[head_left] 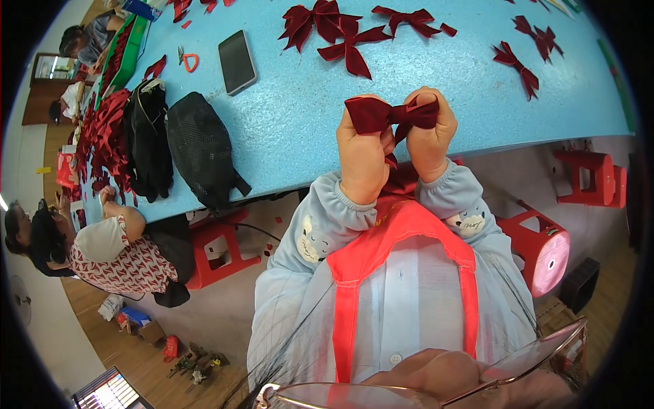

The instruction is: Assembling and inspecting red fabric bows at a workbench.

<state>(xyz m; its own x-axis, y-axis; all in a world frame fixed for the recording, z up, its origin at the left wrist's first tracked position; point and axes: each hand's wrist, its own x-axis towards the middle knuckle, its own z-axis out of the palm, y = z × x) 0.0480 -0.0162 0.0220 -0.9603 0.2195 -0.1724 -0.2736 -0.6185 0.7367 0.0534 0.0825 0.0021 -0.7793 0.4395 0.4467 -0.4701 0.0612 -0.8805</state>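
Observation:
A dark red velvet bow [371, 114] is held up between my two hands, just over the near edge of the blue table [293, 129]. My left hand [361, 153] grips its left loop, with the fingers closed. On the other loop my right hand [430, 140] is closed as well, the thumb along the top. A ribbon tail hangs below the bow's middle, between the hands. Beyond them lie several finished-looking red bows [351, 48], and more bows [516, 68] are at the far right.
At the left are a phone [238, 63], small orange-handled snips [189, 61], two black bags [197, 146] and a heap of red ribbon pieces [105, 136] beside a green crate [126, 58]. A co-worker [129, 249] sits at the left. Red stools [538, 245] stand beside the table.

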